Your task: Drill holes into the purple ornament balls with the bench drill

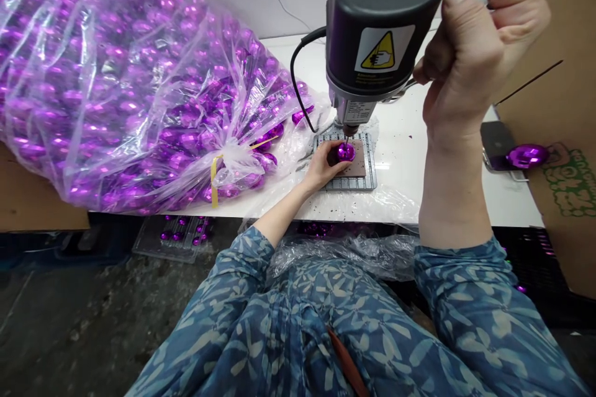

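Note:
A shiny purple ball sits on a brown board over the grey metal base of a drill press. My left hand holds the ball from its left side, fingers behind it and thumb in front. The drill bit meets the top of the ball; whether it has entered cannot be made out. My right hand is raised at the right side of the press, its fingers closed around a lever that is mostly hidden.
A large clear bag of purple balls fills the left of the white table. Cardboard stands at the right, with another purple ball beside a dark object. A black cable loops left of the press.

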Available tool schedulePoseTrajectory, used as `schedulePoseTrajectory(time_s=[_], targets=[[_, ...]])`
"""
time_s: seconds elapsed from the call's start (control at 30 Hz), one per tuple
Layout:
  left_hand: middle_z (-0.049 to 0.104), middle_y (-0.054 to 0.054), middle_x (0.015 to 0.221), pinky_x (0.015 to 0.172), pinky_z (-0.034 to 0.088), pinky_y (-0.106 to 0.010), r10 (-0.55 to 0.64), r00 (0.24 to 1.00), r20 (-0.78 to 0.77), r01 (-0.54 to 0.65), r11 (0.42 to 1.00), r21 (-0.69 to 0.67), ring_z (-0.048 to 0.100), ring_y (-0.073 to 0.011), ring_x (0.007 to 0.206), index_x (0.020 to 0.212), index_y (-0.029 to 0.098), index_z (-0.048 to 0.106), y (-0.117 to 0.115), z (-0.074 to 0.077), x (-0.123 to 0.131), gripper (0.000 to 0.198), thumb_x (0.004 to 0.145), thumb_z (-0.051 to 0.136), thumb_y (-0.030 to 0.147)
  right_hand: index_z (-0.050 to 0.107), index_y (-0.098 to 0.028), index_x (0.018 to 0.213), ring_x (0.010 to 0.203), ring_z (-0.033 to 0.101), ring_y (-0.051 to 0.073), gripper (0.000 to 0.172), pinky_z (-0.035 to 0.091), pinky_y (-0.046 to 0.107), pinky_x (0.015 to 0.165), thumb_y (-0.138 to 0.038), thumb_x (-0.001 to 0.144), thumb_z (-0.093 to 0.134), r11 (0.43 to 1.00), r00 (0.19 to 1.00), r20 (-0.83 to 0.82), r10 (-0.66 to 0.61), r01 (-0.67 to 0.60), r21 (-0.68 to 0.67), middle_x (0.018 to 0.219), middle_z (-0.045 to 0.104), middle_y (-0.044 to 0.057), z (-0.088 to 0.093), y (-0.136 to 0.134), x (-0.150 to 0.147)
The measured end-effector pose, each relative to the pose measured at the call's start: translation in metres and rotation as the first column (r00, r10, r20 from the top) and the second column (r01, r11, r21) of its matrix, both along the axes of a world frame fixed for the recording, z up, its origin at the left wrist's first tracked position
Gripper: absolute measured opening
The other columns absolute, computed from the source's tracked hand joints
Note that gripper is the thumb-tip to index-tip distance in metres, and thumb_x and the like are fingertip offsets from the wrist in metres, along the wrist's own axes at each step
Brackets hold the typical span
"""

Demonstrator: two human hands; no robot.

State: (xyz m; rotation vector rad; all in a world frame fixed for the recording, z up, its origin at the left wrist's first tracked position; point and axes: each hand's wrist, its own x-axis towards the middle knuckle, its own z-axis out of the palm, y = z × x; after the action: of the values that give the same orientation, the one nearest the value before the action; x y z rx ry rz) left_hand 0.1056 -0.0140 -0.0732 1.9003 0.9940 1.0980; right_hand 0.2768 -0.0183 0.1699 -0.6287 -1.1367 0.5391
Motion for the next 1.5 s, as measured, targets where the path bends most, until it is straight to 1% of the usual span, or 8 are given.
schedulePoseTrajectory(time_s=[0.23, 0.37, 0.43, 0.6, 0.87, 1.1, 1.3, 1.5], targets=[[0.070, -0.013, 0.134, 0.115, 0.053, -0.055, -0.021, 0.998, 0.060, 0.024, 0.998, -0.056, 0.067, -0.0316, 0.129, 0.136, 0.024, 0.063, 0.001, -0.009, 0.001, 0.058, 0.089, 0.087, 0.046, 0.065, -0.017, 0.083, 0.037, 0.041, -0.001, 0.010, 0.022, 0.019, 0.031, -0.016, 0.087, 0.074, 0.999, 1.000, -0.015, 0.023, -0.022, 0.046, 0.069, 0.061, -0.010, -0.005, 0.000, 0.002], [0.069, -0.013, 0.134, 0.115, 0.053, -0.058, -0.022, 0.996, 0.083, 0.029, 0.997, -0.076, 0.067, -0.0322, 0.128, 0.136, 0.025, 0.062, 0.002, -0.012, 0.002, 0.059, 0.088, 0.088, 0.047, 0.068, -0.016, 0.088, 0.039, 0.042, -0.002, 0.039, 0.027, 0.017, 0.033, -0.048, 0.080, 0.088, 0.992, 0.998, 0.038, -0.044, 0.039, 0.124, 0.076, 0.065, -0.006, -0.020, -0.006, 0.005], [0.069, -0.013, 0.132, 0.114, 0.054, -0.059, -0.024, 0.996, 0.091, 0.031, 0.997, -0.077, 0.067, -0.0323, 0.127, 0.136, 0.025, 0.063, 0.002, -0.013, 0.002, 0.058, 0.088, 0.088, 0.047, 0.068, -0.015, 0.091, 0.040, 0.040, -0.003, 0.044, 0.027, 0.015, 0.035, -0.054, 0.081, 0.085, 0.983, 0.994, 0.058, -0.095, 0.085, 0.161, 0.073, 0.061, -0.007, -0.031, -0.011, 0.005], [0.070, -0.013, 0.132, 0.114, 0.054, -0.059, -0.029, 0.996, 0.083, 0.034, 0.998, -0.059, 0.068, -0.0322, 0.126, 0.135, 0.025, 0.063, 0.002, -0.011, 0.002, 0.058, 0.088, 0.088, 0.047, 0.066, -0.015, 0.098, 0.040, 0.035, -0.003, 0.030, 0.034, 0.011, 0.043, -0.044, 0.095, 0.074, 0.961, 0.977, 0.086, -0.196, 0.174, 0.214, 0.056, 0.039, -0.011, -0.055, -0.021, 0.005], [0.071, -0.013, 0.133, 0.113, 0.054, -0.054, -0.024, 0.999, 0.038, 0.026, 0.999, -0.033, 0.068, -0.0315, 0.127, 0.136, 0.024, 0.062, 0.001, -0.009, 0.002, 0.059, 0.090, 0.086, 0.049, 0.064, -0.022, 0.094, 0.038, 0.030, 0.000, 0.031, 0.029, 0.022, 0.040, -0.052, 0.093, 0.073, 0.926, 0.950, 0.055, -0.307, 0.285, 0.246, 0.065, 0.050, -0.007, -0.067, -0.023, 0.001], [0.071, -0.012, 0.134, 0.113, 0.054, -0.053, -0.014, 0.999, 0.033, 0.015, 0.998, -0.053, 0.068, -0.0308, 0.128, 0.136, 0.025, 0.062, -0.001, -0.006, 0.001, 0.058, 0.089, 0.087, 0.048, 0.060, -0.031, 0.094, 0.038, 0.021, 0.009, 0.033, 0.031, 0.031, 0.042, -0.063, 0.093, 0.063, 0.895, 0.907, 0.094, -0.410, 0.380, 0.234, 0.050, 0.022, -0.006, -0.091, -0.016, 0.006], [0.071, -0.013, 0.133, 0.112, 0.055, -0.053, -0.009, 0.999, 0.038, 0.012, 0.998, -0.059, 0.068, -0.0310, 0.127, 0.136, 0.023, 0.062, 0.000, -0.008, 0.002, 0.059, 0.089, 0.087, 0.049, 0.062, -0.032, 0.102, 0.044, 0.034, 0.009, 0.024, 0.038, 0.031, 0.050, -0.055, 0.097, 0.060, 0.904, 0.950, 0.063, -0.305, 0.268, 0.332, 0.060, 0.038, -0.003, -0.120, -0.003, 0.017], [0.071, -0.013, 0.133, 0.111, 0.054, -0.051, -0.011, 1.000, 0.012, 0.011, 1.000, -0.018, 0.067, -0.0311, 0.129, 0.136, 0.022, 0.061, 0.000, -0.006, 0.002, 0.058, 0.091, 0.085, 0.048, 0.064, -0.032, 0.103, 0.049, 0.038, 0.008, 0.026, 0.036, 0.028, 0.054, -0.058, 0.097, 0.059, 0.879, 0.929, 0.050, -0.366, 0.327, 0.347, 0.065, 0.041, -0.002, -0.136, 0.005, 0.024]])
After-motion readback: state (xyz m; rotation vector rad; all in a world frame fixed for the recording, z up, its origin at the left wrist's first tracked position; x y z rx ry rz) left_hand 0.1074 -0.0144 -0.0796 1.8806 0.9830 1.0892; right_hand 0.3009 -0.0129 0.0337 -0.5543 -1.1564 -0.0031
